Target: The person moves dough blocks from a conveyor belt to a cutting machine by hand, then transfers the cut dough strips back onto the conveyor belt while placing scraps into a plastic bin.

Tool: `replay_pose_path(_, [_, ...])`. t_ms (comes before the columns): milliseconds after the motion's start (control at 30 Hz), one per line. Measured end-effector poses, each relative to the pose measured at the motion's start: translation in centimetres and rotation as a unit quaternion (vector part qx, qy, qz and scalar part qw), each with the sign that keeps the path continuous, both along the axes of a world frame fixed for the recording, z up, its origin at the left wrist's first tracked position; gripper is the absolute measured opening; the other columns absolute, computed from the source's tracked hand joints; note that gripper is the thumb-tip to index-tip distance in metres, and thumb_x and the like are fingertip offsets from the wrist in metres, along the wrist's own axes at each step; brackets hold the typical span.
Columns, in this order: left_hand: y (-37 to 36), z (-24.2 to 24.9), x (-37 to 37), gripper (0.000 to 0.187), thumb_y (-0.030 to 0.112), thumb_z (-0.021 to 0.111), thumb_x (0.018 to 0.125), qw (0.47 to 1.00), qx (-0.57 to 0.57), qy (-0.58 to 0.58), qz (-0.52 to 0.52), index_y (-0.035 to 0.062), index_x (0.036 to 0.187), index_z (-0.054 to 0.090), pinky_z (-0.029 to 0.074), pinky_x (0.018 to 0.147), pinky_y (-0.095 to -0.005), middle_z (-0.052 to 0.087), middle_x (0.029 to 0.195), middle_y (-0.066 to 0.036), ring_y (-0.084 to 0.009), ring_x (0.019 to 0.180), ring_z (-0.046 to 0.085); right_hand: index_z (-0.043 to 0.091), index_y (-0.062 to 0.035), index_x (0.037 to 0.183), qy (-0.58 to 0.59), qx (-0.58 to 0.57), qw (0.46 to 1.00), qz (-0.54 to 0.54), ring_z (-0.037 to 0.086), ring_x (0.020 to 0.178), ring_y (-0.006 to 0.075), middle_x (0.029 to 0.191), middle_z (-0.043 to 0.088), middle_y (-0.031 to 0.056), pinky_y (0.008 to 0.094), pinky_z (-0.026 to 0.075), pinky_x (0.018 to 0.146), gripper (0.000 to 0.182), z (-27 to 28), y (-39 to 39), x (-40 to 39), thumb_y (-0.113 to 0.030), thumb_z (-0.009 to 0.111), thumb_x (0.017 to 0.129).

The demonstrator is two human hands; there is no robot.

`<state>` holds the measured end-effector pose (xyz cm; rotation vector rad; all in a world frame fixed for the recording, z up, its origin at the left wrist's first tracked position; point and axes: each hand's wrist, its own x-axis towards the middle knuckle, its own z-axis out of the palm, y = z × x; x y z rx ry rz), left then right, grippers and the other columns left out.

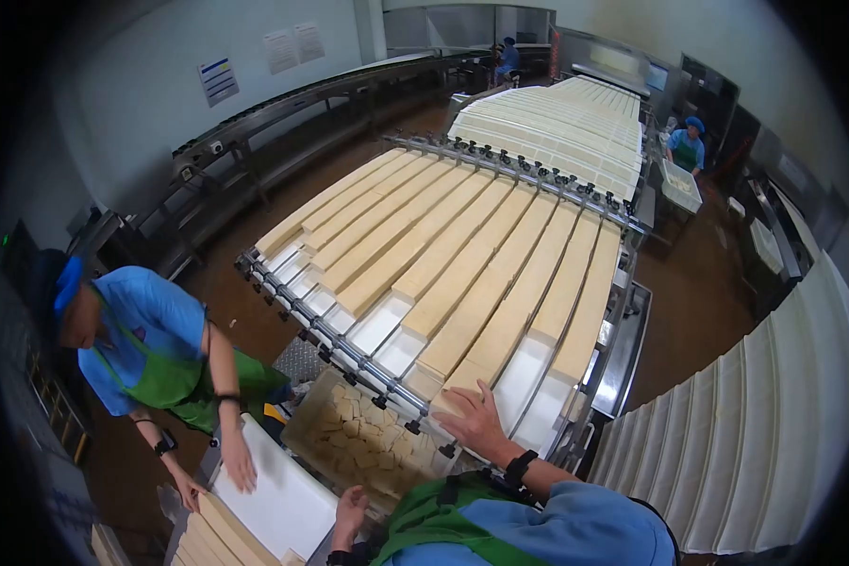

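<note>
- Steadying or lining up the strip [493, 351] looks to be the step in hand; it lies lengthwise on the white belt [522, 382], its near end under the right hand [474, 420], close to the roller bar [335, 330].
- The right hand rests over that end with fingers spread; whether they clasp the sides or only press on top, I cannot tell.
- The left hand [351, 512] hangs beside the bin [309, 406], fingers loosely curled and half open, with nothing visible in it.
- A broad, flat touch would probably serve best: the strip looks soft, and fingertips dug in could dent or crack its edge.
- Pressure ought to run along the strip's length, not sideways, since neighbouring strips lie just beside it with narrow gaps.
- For any lift, both hands would likely be wise; a piece that long could sag or snap if held at one end.
- Fingers and wristband should stay clear of the bar and its black knobs.
- Broken scraps [358, 439] fill the bin below, so loose bits could drop there without reaching the co-worker [165, 349] at the white board [278, 491].
</note>
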<state>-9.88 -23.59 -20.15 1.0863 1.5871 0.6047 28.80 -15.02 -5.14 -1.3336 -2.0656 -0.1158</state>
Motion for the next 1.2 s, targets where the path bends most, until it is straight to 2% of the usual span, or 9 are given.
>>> replay_pose_path(167, [-0.8,1.0,1.0,0.035,0.01,0.064,0.099,0.999,0.0,-0.031,0.018,0.0,0.133,0.061,0.058,0.087,-0.0332,0.073,0.107,-0.012,-0.0211,0.096,0.072,0.079,-0.0238,0.11,0.005,0.001,1.0,-0.009,0.055,0.13,0.0242,0.131,0.064,0.0071,0.0621,0.029,0.119,0.022,-0.4,0.2,-0.1,-0.026,0.077,0.088])
replay_pose_path(233, [-1.3,2.9,1.6,0.033,0.009,0.061,0.101,0.999,0.008,-0.041,-0.009,-0.0003,0.132,0.061,0.058,0.086,-0.0328,0.075,0.102,-0.012,-0.0201,0.091,0.073,0.079,-0.0239,0.109,0.008,0.003,1.0,-0.01,0.055,0.13,0.0241,0.131,0.064,0.0069,0.062,0.03,0.119,0.021,-0.4,0.3,-0.2,-0.026,0.077,0.088])
replay_pose_path(333, [-1.8,6.8,3.5,0.028,0.005,0.057,0.104,0.998,0.034,-0.053,-0.007,-0.0019,0.131,0.061,0.06,0.087,-0.0324,0.075,0.104,-0.013,-0.0192,0.095,0.073,0.079,-0.0239,0.107,0.012,0.004,1.0,-0.013,0.056,0.13,0.0241,0.131,0.064,0.0066,0.0622,0.03,0.119,0.02,-0.7,0.2,-0.4,-0.024,0.077,0.087])
replay_pose_path(467, [-2.8,4.2,3.5,0.027,0.009,0.06,0.103,0.997,0.057,-0.046,-0.016,-0.0017,0.128,0.065,0.058,0.089,-0.031,0.077,0.106,-0.015,-0.0187,0.097,0.074,0.079,-0.0237,0.106,0.005,0.005,1.0,-0.018,0.057,0.129,0.0259,0.129,0.064,0.0072,0.0637,0.03,0.118,0.022,-1.2,0.4,-0.3,-0.02,0.077,0.085])
replay_pose_path(667, [-2.5,6.1,5.1,0.029,0.012,0.063,0.101,0.982,0.12,0.007,-0.148,0.0065,0.13,0.066,0.057,0.092,-0.0363,0.077,0.112,-0.014,-0.0244,0.105,0.075,0.08,-0.0219,0.102,0.017,0.031,0.999,-0.022,0.058,0.127,0.0282,0.132,0.062,0.0096,0.0649,0.03,0.116,0.023,-1.8,0.8,-0.5,-0.018,0.082,0.079])
replay_pose_path(767, [-2.6,5.1,4.8,0.034,0.012,0.064,0.099,0.982,0.093,-0.013,-0.162,0.0082,0.133,0.064,0.057,0.092,-0.0369,0.076,0.113,-0.014,-0.0258,0.105,0.074,0.08,-0.0217,0.102,0.004,0.015,1.0,-0.022,0.057,0.129,0.0281,0.135,0.06,0.0097,0.0644,0.03,0.117,0.024,-1.4,0.6,-0.5,-0.018,0.084,0.078])
replay_pose_path(833, [-2.1,5.0,4.9,0.039,0.013,0.066,0.096,0.976,0.071,0.051,-0.201,0.0097,0.134,0.063,0.058,0.092,-0.0394,0.075,0.113,-0.013,-0.0291,0.103,0.074,0.08,-0.0235,0.101,-0.005,0.012,1.0,-0.027,0.054,0.132,0.0274,0.138,0.058,0.0086,0.0633,0.028,0.119,0.025,-1.3,0.6,-0.5,-0.017,0.085,0.077])
replay_pose_path(967, [-1.9,3.9,4.7,0.042,0.016,0.067,0.097,0.96,0.068,0.107,-0.251,0.0119,0.138,0.061,0.057,0.091,-0.041,0.075,0.116,-0.011,-0.0292,0.103,0.073,0.08,-0.0248,0.1,-0.005,0.0,1.0,-0.029,0.054,0.133,0.0266,0.141,0.058,0.0075,0.0628,0.027,0.12,0.026,-1.2,0.6,-0.6,-0.016,0.086,0.077])
replay_pose_path(1200, [-1.8,4.3,5.0,0.042,0.018,0.07,0.095,0.96,0.051,0.118,-0.248,0.0128,0.136,0.062,0.057,0.092,-0.0427,0.076,0.113,-0.012,-0.031,0.104,0.073,0.08,-0.0255,0.1,-0.016,0.002,0.999,-0.035,0.051,0.136,0.0262,0.145,0.055,0.0059,0.0636,0.024,0.121,0.026,-1.2,0.7,-0.7,-0.016,0.085,0.076])
